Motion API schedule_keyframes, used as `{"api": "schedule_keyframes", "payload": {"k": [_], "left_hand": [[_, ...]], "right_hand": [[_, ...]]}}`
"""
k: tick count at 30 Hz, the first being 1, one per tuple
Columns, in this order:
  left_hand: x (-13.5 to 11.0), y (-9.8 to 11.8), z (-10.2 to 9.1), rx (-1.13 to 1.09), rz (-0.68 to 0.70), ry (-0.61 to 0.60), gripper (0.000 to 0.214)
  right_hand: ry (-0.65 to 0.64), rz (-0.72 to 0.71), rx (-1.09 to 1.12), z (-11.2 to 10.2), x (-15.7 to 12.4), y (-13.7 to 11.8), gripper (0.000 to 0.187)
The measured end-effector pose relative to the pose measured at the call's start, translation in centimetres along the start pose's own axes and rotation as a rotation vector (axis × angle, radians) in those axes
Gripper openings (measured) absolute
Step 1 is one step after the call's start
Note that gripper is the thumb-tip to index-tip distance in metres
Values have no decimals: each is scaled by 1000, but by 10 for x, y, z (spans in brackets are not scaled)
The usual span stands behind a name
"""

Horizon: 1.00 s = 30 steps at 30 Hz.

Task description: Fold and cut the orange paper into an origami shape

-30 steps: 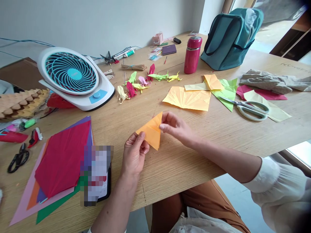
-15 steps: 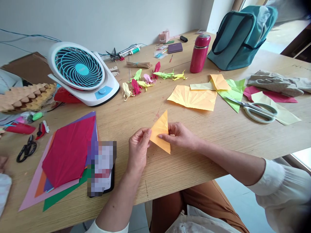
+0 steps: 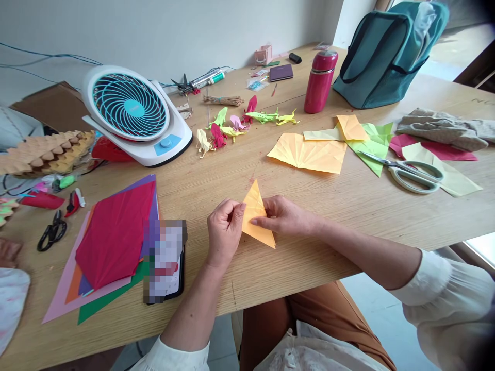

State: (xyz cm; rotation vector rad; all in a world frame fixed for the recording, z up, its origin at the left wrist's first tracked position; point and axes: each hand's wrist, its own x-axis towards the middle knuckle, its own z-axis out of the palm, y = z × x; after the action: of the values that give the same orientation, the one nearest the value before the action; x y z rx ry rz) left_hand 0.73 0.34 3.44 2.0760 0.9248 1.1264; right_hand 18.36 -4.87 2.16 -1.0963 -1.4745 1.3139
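Between my hands, just above the table, is a folded piece of orange paper (image 3: pixel 255 205), roughly a triangle with one point up and crease lines across it. My left hand (image 3: pixel 224 226) pinches its left edge with the thumb in front. On the right side my right hand (image 3: pixel 288 216) grips it, thumb lying across the front and fingers behind, partly hidden. Beyond the hands lies a creased orange sheet (image 3: pixel 309 154). A phone (image 3: pixel 176 278), partly blurred out, rests left of my left forearm.
Coloured paper sheets (image 3: pixel 116 232) are stacked at left, near black scissors (image 3: pixel 52 232) and a fan (image 3: pixel 131 113). Folded paper figures (image 3: pixel 218 135) stand at the back. Pale-handled scissors (image 3: pixel 413 175), a pink flask (image 3: pixel 320 82) and a teal bag (image 3: pixel 375 62) are at right. Another person's hand (image 3: pixel 10 252) shows at far left.
The folded orange paper has turned slightly, its top point shifting left. My left fingers have curled closer in at its left edge. The whole view has shifted a little.
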Motion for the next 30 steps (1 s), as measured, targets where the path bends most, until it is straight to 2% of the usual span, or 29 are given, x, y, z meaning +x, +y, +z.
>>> {"api": "schedule_keyframes", "payload": {"k": [5,13,19,26,30], "left_hand": [[-1,1,-2,46,-29,-34,40],[-2,-2,0,40,22,-28,40],[-3,-6,1,33,23,-63,45],[-1,-6,-1,26,28,-90,46],[1,-6,-3,10,42,-156,42]], "right_hand": [[-20,27,31,-1,0,2,27],[-61,38,152,-3,0,0,34],[26,84,190,-5,2,-3,43],[84,120,250,-6,2,-5,41],[111,130,294,-8,2,-6,39]]}}
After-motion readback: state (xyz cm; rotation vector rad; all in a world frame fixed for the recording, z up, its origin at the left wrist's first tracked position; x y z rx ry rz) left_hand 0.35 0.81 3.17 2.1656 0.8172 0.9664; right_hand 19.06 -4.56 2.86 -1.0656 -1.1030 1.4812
